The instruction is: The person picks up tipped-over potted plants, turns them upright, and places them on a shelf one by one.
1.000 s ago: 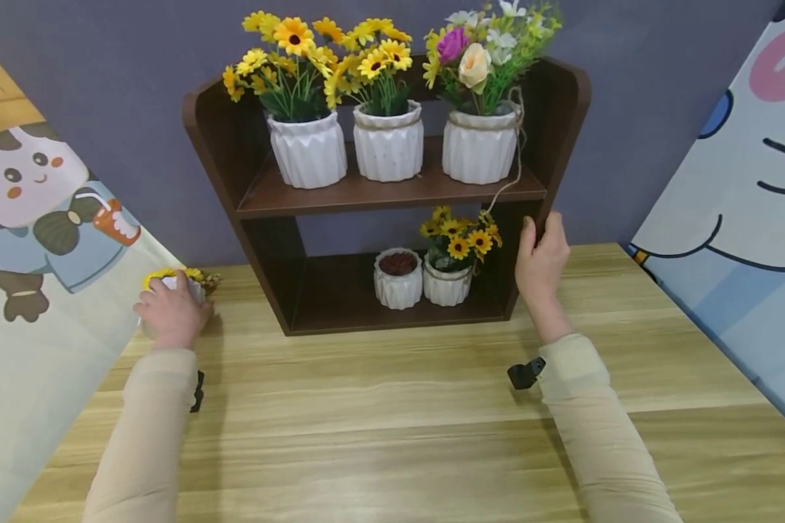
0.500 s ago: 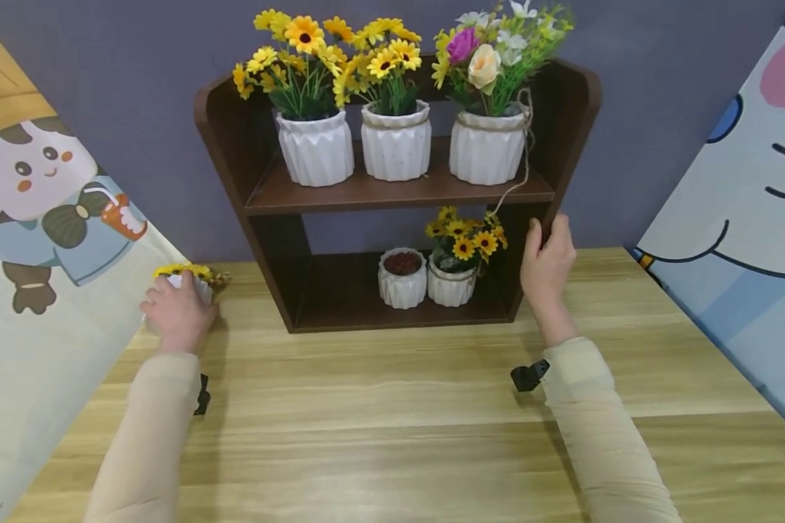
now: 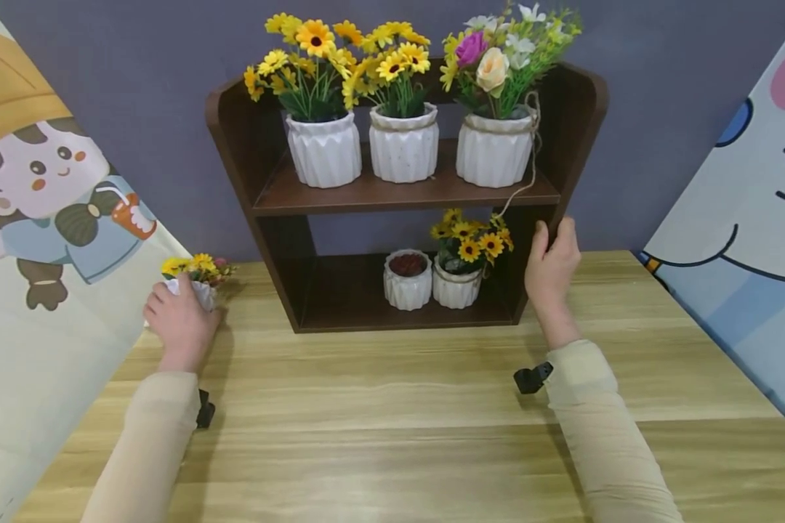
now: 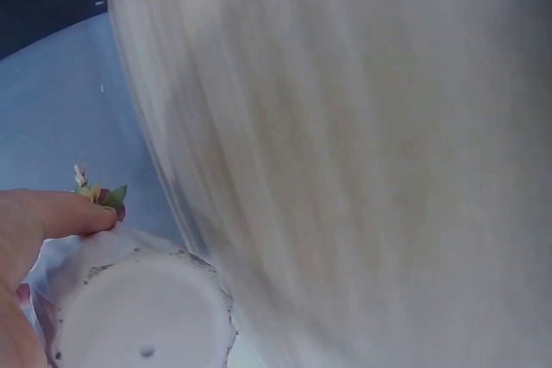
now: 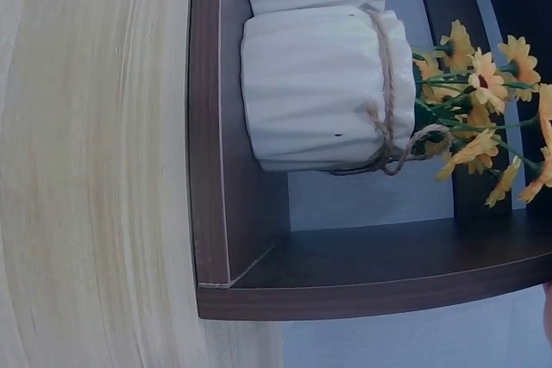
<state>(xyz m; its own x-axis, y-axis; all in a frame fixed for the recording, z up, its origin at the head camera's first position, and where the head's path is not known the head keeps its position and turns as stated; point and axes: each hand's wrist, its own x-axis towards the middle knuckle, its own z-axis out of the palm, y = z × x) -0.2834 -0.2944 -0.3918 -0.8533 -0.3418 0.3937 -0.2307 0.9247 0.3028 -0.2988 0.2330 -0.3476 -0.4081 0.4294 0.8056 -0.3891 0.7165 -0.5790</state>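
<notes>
My left hand [image 3: 183,323] holds a white flowerpot [image 3: 199,294] with yellow and reddish flowers, left of the brown two-tier shelf [image 3: 405,200]. In the left wrist view, the pot's round underside [image 4: 147,316] faces the camera, with a finger on its side. My right hand [image 3: 552,272] grips the shelf's right side panel, thumb at the front edge; the right wrist view shows only a sliver of it. On the lower tier are a white pot with brown filling [image 3: 408,287] and a twine-tied white pot [image 3: 456,288] of yellow flowers.
Across the upper tier stand a white pot with yellow daisies [image 3: 325,152], a twine-tied daisy pot [image 3: 403,149] and a mixed-flower pot [image 3: 495,152] with twine dangling. A wood-grain table [image 3: 379,421] lies in front. Cartoon-printed panels flank it on both sides.
The flowers in the left hand's pot now show more above my fingers. The head view has shifted, so the shelf appears farther right. My right hand stays on the side panel.
</notes>
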